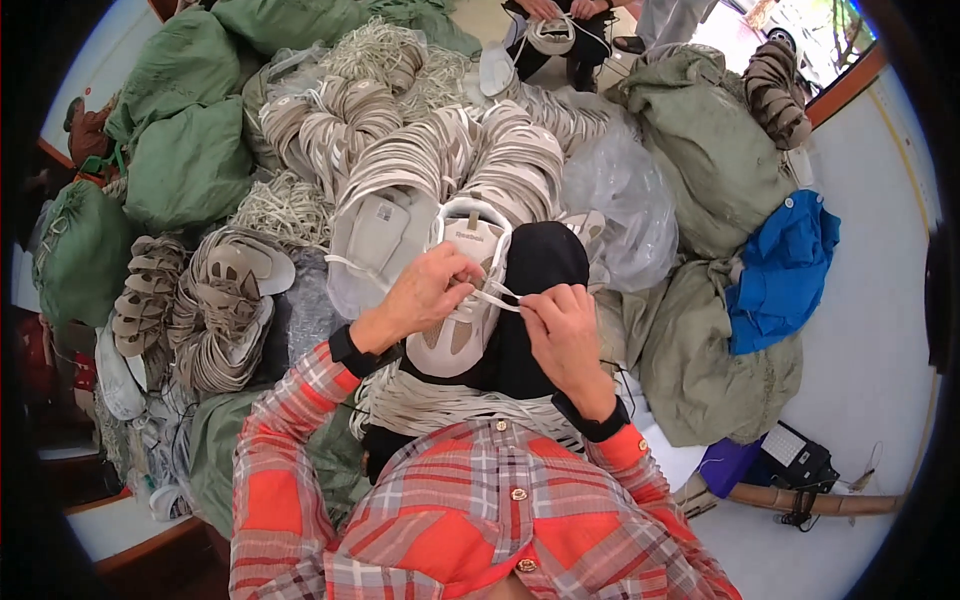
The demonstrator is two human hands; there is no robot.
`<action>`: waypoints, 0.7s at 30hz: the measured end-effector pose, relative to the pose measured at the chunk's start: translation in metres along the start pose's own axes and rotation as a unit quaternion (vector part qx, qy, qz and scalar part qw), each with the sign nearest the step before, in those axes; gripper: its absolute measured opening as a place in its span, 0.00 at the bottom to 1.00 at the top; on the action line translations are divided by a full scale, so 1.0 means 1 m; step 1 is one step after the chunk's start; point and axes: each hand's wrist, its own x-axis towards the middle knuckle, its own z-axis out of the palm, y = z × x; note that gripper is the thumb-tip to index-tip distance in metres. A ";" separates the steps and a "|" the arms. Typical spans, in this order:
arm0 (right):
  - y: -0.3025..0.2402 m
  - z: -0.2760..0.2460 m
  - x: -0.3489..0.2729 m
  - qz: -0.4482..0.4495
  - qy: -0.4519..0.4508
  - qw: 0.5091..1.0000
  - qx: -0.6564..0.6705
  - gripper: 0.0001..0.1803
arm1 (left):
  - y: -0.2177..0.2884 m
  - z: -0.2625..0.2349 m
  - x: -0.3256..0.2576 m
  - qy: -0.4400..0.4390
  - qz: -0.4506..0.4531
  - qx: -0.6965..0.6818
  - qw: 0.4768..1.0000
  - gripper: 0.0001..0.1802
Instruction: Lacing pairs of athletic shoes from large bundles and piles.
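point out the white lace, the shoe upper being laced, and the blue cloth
white lace [503, 296], head view, on the stretch between the two hands
shoe upper [452, 345], head view, on its pale toe end
blue cloth [785, 265], head view, on its middle folds

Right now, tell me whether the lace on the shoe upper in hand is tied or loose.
Loose: the white lace stretches untied from the shoe upper between the left hand and right hand.
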 end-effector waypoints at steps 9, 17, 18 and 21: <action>-0.012 0.025 0.001 -0.039 -0.114 0.992 -0.044 0.08 | 0.006 0.005 0.012 -0.061 0.130 0.270 0.952 0.12; 0.001 -0.007 0.028 0.032 -0.220 0.952 0.210 0.11 | -0.019 -0.097 0.028 0.047 0.165 0.392 0.904 0.10; 0.005 -0.015 0.029 0.042 -0.238 0.946 0.214 0.11 | -0.029 -0.123 0.025 0.088 0.160 0.436 0.881 0.10; 0.007 -0.030 0.033 0.023 -0.271 0.945 0.181 0.10 | -0.059 -0.221 0.005 0.145 0.006 0.565 0.812 0.07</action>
